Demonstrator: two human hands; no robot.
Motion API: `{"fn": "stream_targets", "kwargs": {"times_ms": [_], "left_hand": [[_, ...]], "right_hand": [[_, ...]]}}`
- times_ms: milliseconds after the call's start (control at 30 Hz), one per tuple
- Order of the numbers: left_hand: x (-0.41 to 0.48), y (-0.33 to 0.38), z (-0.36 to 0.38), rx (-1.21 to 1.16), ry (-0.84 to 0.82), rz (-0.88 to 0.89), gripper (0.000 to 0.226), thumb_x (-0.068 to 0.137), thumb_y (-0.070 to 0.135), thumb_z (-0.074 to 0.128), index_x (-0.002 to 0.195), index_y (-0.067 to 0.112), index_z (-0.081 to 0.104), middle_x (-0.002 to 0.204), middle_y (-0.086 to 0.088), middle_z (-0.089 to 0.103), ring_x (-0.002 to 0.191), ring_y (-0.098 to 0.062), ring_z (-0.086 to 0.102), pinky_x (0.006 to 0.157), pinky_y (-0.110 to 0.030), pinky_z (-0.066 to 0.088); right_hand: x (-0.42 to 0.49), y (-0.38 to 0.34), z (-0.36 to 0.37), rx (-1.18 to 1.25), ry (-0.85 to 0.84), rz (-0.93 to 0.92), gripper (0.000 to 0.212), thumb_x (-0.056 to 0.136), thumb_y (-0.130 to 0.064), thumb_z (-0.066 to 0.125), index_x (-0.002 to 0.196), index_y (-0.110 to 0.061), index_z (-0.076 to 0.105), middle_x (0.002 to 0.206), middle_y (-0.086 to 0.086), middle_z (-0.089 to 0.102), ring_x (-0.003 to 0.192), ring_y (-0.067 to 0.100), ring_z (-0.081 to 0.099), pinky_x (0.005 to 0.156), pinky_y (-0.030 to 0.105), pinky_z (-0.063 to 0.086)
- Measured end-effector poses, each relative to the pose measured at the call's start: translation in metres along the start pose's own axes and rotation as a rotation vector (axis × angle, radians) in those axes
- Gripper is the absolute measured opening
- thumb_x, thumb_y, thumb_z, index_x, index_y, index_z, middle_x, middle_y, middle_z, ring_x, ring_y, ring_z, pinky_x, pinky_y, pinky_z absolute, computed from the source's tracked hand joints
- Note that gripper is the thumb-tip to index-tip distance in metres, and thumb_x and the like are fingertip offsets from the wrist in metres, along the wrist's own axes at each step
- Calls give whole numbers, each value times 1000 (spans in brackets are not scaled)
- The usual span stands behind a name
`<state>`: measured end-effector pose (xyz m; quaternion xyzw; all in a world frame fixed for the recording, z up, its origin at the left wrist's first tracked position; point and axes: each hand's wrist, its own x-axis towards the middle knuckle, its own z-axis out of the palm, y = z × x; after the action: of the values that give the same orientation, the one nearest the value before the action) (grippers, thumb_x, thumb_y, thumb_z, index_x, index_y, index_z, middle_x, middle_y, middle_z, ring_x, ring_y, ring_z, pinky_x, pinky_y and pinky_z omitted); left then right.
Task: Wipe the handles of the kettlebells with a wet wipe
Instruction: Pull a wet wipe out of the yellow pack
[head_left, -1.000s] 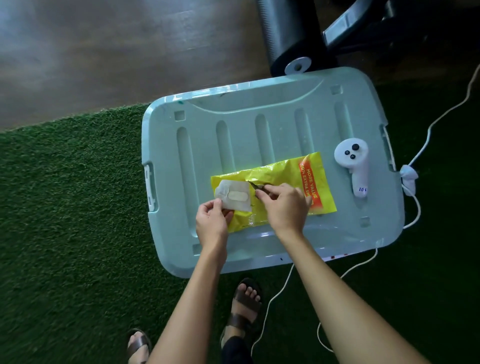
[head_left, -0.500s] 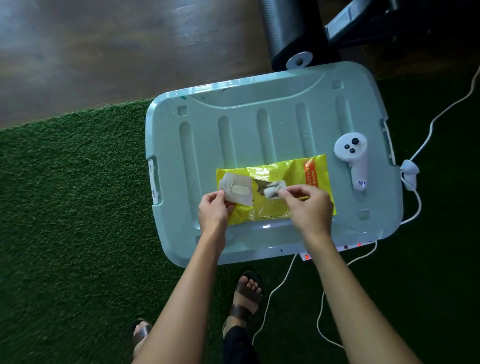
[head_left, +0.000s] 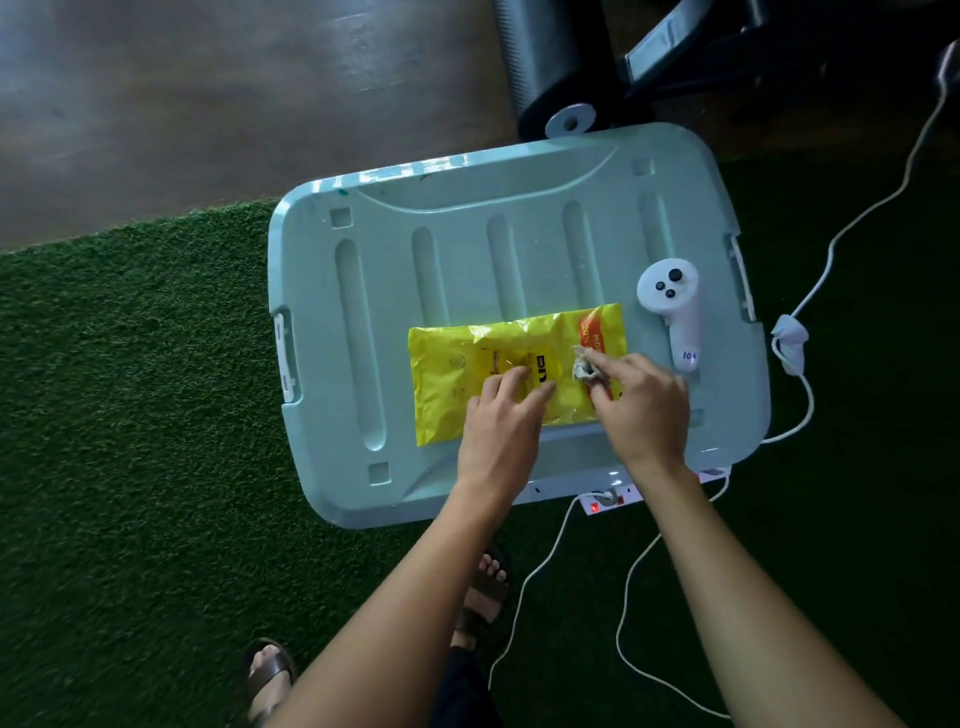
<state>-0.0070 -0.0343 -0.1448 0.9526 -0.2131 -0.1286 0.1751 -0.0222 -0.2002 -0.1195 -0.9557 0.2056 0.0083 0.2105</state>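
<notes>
Storage-bin lid (head_left: 467, 249): pale green plastic, ribbed, lying flat; the landmark for all entries. Wipe packet (head_left: 447, 384): yellow with an orange band at its right end, lying flat on the lid's near half, right of the lid's centre. Left hand (head_left: 501, 421): reaches over the lid's near edge, fingers straight and spread, resting flat on the packet's middle and holding nothing. Right hand (head_left: 641, 410): also over the lid's near edge, at the packet's right end, thumb and forefinger closed in a pinch on the wet wipe. Wet wipe (head_left: 581, 366): a small crumpled whitish wad above the packet's orange band, held at the right hand's fingertips; whether it is clear of the packet cannot be told. Controller (head_left: 672, 306): white, with dark buttons on a round head, lying on the lid near its right edge, just beyond the packet's right end and apart from it. Power strip (head_left: 605, 501): white with a red light, partly showing under the lid's near edge. Cable (head_left: 540, 566): white, trailing from the strip over the ground in front of the lid. Artificial grass (head_left: 130, 415): dark green, under the lid and to its left and near sides. Wooden floor (head_left: 208, 104): brown, beyond the lid's far-left corner. Black roller (head_left: 540, 62): ribbed, standing at the lid's far edge. Sandalled foot (head_left: 485, 592): on the grass just in front of the lid's near edge.
</notes>
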Motion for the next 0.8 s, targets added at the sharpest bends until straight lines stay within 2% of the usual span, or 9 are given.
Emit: {"fn": "stream_targets", "kwargs": {"times_ms": [100, 233, 433, 567, 667, 733, 800], "left_hand": [[-1, 4, 6, 168, -5, 28, 46, 94, 22, 68, 137, 29, 55, 136, -10, 56, 110, -30, 56, 71, -41, 48], [-2, 11, 9, 237, -32, 33, 45, 104, 37, 48, 147, 26, 43, 143, -10, 50, 112, -30, 53, 79, -44, 44], [7, 12, 6, 238, -63, 21, 44, 103, 42, 45, 144, 26, 44, 141, -7, 50, 114, -29, 51, 85, -44, 41], [20, 11, -16, 148, -90, 12, 32, 102, 44, 44, 128, 29, 55, 124, -3, 57, 111, -29, 54, 94, -45, 38], [25, 3, -49, 23, -163, -5, 31, 104, 38, 42, 129, 37, 58, 120, 1, 63, 115, -26, 59, 106, -47, 30], [13, -12, -79, -93, -142, -54, 28, 101, 31, 48, 125, 38, 62, 115, 5, 68, 113, -24, 62, 103, -44, 34], [-13, -35, -116, -224, -29, -164, 21, 95, 29, 57, 113, 34, 67, 109, 8, 70, 107, -23, 64, 95, -40, 43]], "right_hand": [[5, 9, 2, -7, -36, -29, 37, 85, -19, 78, 118, -34, 75, 88, 1, 69, 76, 27, 62, 69, 38, 45], [12, 12, 6, -12, -60, -38, 22, 84, -22, 78, 106, -26, 80, 97, 1, 71, 86, 29, 63, 73, 39, 49], [18, 8, 11, -31, -91, -21, 15, 85, -14, 71, 97, -18, 81, 94, 7, 76, 84, 34, 62, 76, 40, 49], [17, -5, -9, -10, -82, 60, 18, 86, -16, 71, 100, -20, 81, 94, 11, 78, 87, 36, 62, 79, 40, 49], [10, -28, -31, 51, -32, 86, 17, 85, -22, 73, 100, -24, 82, 91, 9, 78, 86, 35, 62, 75, 38, 51], [1, -55, -44, 107, -22, 68, 17, 83, -26, 74, 98, -26, 82, 89, 7, 79, 84, 34, 65, 74, 39, 54], [-11, -94, -56, 192, -32, 23, 16, 81, -30, 76, 96, -27, 82, 88, 3, 79, 82, 29, 68, 74, 40, 56]]}}
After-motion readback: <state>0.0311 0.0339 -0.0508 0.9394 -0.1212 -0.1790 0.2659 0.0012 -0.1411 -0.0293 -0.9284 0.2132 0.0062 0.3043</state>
